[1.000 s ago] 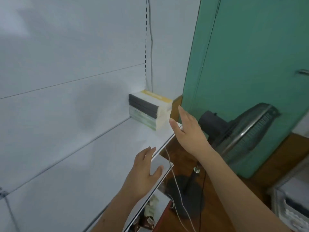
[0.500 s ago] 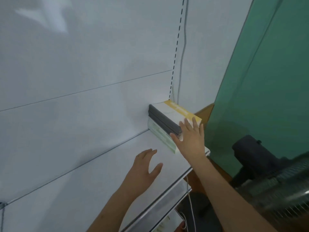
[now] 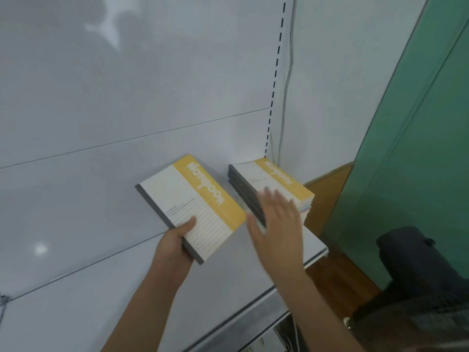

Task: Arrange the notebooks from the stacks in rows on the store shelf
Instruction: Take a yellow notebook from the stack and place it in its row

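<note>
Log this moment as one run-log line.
left hand: grips notebook above shelf | right hand: open, by stack | stack: right end of shelf | step: placing not yet done

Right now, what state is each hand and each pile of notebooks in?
left hand: grips a bundle of notebooks by its near corner.
held notebooks: closed, lifted above the shelf.
stack: lying flat at the shelf's right end.
right hand: open, blurred, in front of the stack; contact unclear.

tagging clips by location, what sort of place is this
Probably a shop's stationery aisle: a white metal retail shelf with a slotted upright, and a stack of identical yellow-and-white notebooks being laid out.
</note>
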The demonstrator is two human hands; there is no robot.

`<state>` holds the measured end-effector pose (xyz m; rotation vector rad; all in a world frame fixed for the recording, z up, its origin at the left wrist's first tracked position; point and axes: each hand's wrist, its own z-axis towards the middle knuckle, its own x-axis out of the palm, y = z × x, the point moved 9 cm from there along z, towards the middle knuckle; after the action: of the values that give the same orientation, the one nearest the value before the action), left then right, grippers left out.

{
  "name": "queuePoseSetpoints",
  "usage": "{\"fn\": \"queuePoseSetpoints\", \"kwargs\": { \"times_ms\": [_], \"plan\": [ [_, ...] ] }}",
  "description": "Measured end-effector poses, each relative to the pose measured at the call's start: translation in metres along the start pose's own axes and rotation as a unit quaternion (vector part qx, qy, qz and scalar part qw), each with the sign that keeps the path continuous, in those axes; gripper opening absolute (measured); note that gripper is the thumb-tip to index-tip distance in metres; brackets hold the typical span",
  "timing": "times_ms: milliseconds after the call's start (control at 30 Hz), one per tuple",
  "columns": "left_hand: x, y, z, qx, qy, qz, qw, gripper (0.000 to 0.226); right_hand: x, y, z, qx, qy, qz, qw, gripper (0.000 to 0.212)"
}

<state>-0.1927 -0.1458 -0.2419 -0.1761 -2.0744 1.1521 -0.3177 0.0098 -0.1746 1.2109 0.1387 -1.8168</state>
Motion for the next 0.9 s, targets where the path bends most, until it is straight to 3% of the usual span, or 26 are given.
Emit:
{"fn": "queuePoseSetpoints", "kwargs": {
  "times_ms": [67, 133, 267, 367, 433, 567, 667, 833, 900],
  "plan": [
    [-0.024, -0.005, -0.003, 0.010, -0.041, 0.050, 0.998, 0.028, 0.023, -0.029, 0.023, 0.049, 0.099, -0.064, 0.992, 0.069],
    [-0.041, -0.006, -0.005, 0.023, -0.076, 0.118, 0.990, 0.030, 0.040, -0.046, 0.027, 0.071, 0.153, -0.097, 0.981, 0.066],
    [-0.038, 0.004, -0.010, 0.015, -0.085, 0.192, 0.978, 0.025, 0.026, -0.040, 0.020, 0.050, 0.061, -0.111, 0.991, 0.040],
    [-0.022, 0.011, -0.014, 0.016, -0.090, 0.218, 0.972, 0.027, -0.001, -0.026, 0.017, 0.003, -0.048, -0.072, 0.996, 0.037],
    [-0.005, 0.011, -0.017, 0.029, -0.072, 0.216, 0.973, 0.038, -0.015, -0.001, 0.009, -0.053, -0.066, -0.050, 0.995, 0.039],
    [0.012, 0.015, -0.022, -0.013, -0.045, 0.055, 0.997, 0.061, 0.016, 0.057, -0.042, -0.171, 0.064, 0.027, 0.983, 0.058],
    [0.000, 0.016, -0.030, -0.006, -0.054, 0.092, 0.994, 0.035, 0.039, 0.072, -0.069, -0.223, 0.137, 0.094, 0.961, 0.066],
    [-0.048, 0.004, -0.065, 0.029, -0.115, 0.127, 0.985, 0.032, 0.040, 0.055, -0.033, -0.095, 0.130, 0.218, 0.963, 0.059],
    [-0.066, -0.002, -0.085, 0.035, -0.122, 0.148, 0.981, 0.030, 0.059, 0.060, -0.026, -0.003, 0.227, 0.313, 0.922, 0.071]
  ]
}}
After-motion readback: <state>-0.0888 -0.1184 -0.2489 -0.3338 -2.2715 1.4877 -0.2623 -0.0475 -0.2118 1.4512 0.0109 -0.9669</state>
